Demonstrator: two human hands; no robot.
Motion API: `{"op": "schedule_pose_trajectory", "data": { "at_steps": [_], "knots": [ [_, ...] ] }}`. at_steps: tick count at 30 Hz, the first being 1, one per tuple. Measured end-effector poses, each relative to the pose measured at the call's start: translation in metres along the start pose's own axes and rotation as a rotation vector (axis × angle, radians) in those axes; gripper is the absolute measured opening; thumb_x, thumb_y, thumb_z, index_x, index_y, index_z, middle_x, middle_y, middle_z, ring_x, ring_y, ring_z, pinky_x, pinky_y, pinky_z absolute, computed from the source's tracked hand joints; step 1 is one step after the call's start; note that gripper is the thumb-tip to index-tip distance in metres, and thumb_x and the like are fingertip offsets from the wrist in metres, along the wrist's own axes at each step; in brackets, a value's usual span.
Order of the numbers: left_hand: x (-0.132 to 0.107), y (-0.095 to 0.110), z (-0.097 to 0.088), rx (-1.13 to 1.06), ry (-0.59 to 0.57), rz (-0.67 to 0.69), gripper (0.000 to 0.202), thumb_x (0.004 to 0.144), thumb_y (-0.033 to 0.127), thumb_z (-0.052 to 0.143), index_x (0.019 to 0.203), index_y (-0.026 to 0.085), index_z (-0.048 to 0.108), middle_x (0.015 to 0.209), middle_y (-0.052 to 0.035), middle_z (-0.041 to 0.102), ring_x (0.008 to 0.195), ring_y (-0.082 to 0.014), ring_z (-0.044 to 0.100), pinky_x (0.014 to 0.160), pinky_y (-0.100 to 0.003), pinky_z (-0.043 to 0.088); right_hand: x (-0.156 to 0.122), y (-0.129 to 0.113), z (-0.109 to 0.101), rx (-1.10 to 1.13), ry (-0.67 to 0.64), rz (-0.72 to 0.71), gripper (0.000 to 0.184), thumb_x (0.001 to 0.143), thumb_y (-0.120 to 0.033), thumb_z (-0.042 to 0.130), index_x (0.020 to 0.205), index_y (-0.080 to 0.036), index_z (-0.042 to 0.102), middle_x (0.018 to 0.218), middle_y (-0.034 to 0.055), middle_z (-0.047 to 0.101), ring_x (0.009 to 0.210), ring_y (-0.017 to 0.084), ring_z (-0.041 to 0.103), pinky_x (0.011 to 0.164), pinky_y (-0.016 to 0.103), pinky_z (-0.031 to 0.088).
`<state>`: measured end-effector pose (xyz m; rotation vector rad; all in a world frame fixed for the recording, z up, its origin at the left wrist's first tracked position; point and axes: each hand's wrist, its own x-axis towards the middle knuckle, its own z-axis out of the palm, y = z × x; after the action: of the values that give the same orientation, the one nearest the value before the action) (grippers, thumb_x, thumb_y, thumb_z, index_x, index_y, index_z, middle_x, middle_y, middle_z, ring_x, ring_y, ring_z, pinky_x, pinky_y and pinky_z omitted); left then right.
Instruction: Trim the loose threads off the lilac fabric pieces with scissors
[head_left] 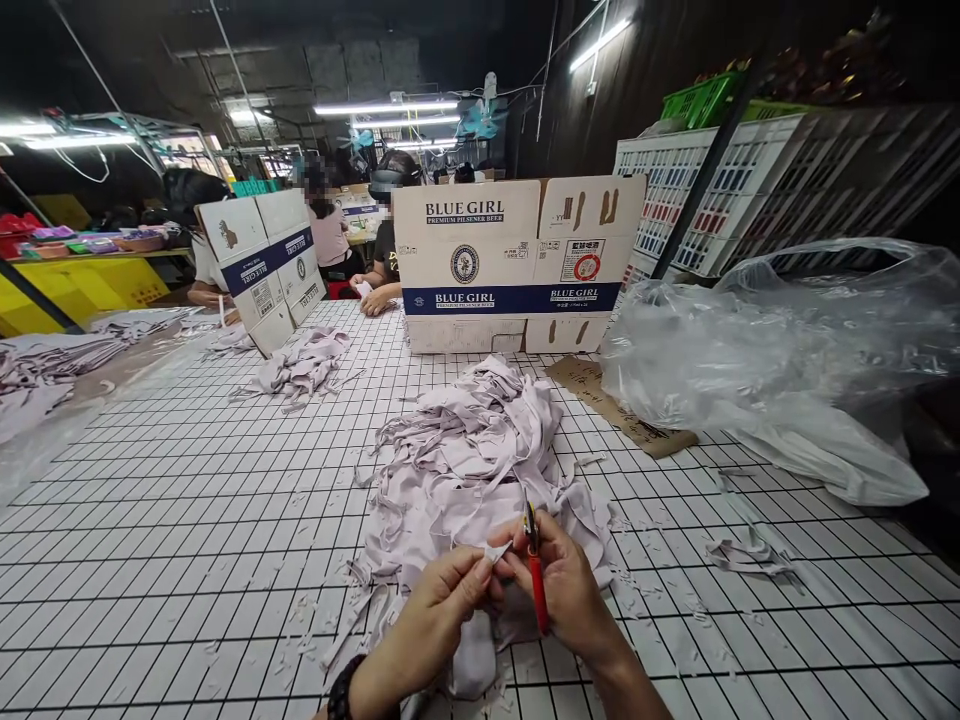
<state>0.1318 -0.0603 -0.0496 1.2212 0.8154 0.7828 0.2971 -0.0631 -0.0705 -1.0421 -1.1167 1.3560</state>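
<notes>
Nearest the camera, at seven o'clock, a dark bracelet [342,690] circles the wrist of the left hand [442,605], whose fingers pinch a pale piece of cloth [495,551]; the right hand [570,595], at five o'clock, has its fingers wrapped round red-handled snips [538,595], blades pointing to twelve, and its fingertips meet the cloth's other side; whether the blades are parted I cannot tell.

Directly beyond the hands, toward twelve, spreads a pale fabric heap [465,440] on the grid-patterned worktop [225,510], with small offcuts scattered round it; loose strips [750,555] lie at three o'clock. A brown cardboard piece [637,415] lies at one o'clock, just beside a clear plastic bag [772,350] at two; an upright Blue Girl carton [517,255] stands at twelve, a second carton [262,260] at eleven, near a smaller heap [304,360]; more stacked fabric [67,355] sits at ten.

Farther off, a co-worker in a dark top [385,255] works past the cartons, toward eleven; white crates [697,190] rise at one o'clock.
</notes>
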Motion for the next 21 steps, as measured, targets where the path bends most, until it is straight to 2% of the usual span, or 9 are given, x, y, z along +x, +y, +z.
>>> {"op": "schedule_pose_trajectory", "data": {
  "at_steps": [2,5,8,11,15,16,18,21],
  "knots": [
    [0.001,0.004,-0.001,0.090,0.020,0.016,0.043,0.087,0.055,0.056,0.075,0.014,0.063,0.067,0.0003,0.051,0.059,-0.0110,0.047,0.059,-0.023,0.039,0.001,-0.002,0.001,-0.001,0.013,-0.008,0.031,0.072,-0.027,0.079,0.075,-0.023,0.049,0.071,-0.0054,0.055,0.063,0.010,0.053,0.064,0.022,0.051],
    [0.001,0.006,-0.001,0.078,0.012,-0.006,0.043,0.087,0.056,0.055,0.078,0.014,0.062,0.063,0.0044,0.041,0.051,-0.0071,0.031,0.049,-0.021,0.026,0.002,-0.004,0.000,-0.012,0.008,-0.014,0.028,0.073,-0.025,0.077,0.078,-0.023,0.050,0.070,-0.0061,0.054,0.062,0.010,0.054,0.067,0.024,0.053],
    [0.003,0.000,0.001,0.022,0.018,-0.002,0.046,0.088,0.058,0.052,0.081,0.014,0.061,0.062,0.0036,0.046,0.050,-0.0070,0.029,0.047,-0.021,0.022,0.003,-0.005,-0.001,-0.044,0.003,-0.047,0.021,0.076,-0.024,0.074,0.081,-0.023,0.053,0.068,-0.0060,0.053,0.061,0.010,0.054,0.068,0.025,0.053],
    [0.006,-0.004,0.003,-0.002,0.022,0.011,0.045,0.088,0.057,0.053,0.087,0.014,0.062,0.064,-0.0001,0.059,0.049,-0.0074,0.035,0.048,-0.021,0.027,0.003,-0.004,-0.002,-0.060,0.009,-0.062,0.018,0.077,-0.025,0.072,0.082,-0.022,0.056,0.066,-0.0061,0.053,0.059,0.010,0.052,0.064,0.024,0.051],
    [0.006,-0.003,0.005,-0.052,-0.007,0.004,0.041,0.086,0.055,0.057,0.087,0.014,0.063,0.070,-0.0041,0.065,0.066,-0.0156,0.057,0.067,-0.026,0.045,0.003,-0.003,-0.001,0.006,0.000,-0.019,0.022,0.077,-0.028,0.073,0.082,-0.023,0.052,0.053,-0.0103,0.044,0.047,0.009,0.044,0.052,0.023,0.046],
    [0.005,-0.003,0.004,-0.031,-0.008,0.004,0.040,0.087,0.054,0.057,0.086,0.015,0.064,0.072,-0.0045,0.065,0.071,-0.0174,0.059,0.072,-0.028,0.046,0.003,-0.004,-0.001,0.017,-0.001,-0.010,0.023,0.076,-0.028,0.073,0.081,-0.024,0.051,0.051,-0.0112,0.042,0.046,0.009,0.042,0.052,0.023,0.046],
    [0.004,-0.002,0.002,0.085,0.035,0.049,0.038,0.088,0.050,0.056,0.084,0.015,0.069,0.078,-0.0052,0.063,0.079,-0.0187,0.058,0.079,-0.030,0.046,0.003,-0.006,0.000,0.021,0.014,-0.016,0.024,0.076,-0.026,0.073,0.080,-0.024,0.049,0.056,-0.0100,0.045,0.050,0.009,0.045,0.057,0.023,0.048],
    [0.004,0.000,-0.001,0.277,0.182,0.167,0.034,0.089,0.047,0.058,0.082,0.017,0.074,0.100,-0.0086,0.058,0.102,-0.0232,0.053,0.095,-0.034,0.040,0.003,-0.012,0.001,0.003,0.046,-0.049,0.026,0.075,-0.024,0.074,0.077,-0.023,0.048,0.072,-0.0051,0.055,0.063,0.011,0.053,0.063,0.023,0.049]
  ]
}}
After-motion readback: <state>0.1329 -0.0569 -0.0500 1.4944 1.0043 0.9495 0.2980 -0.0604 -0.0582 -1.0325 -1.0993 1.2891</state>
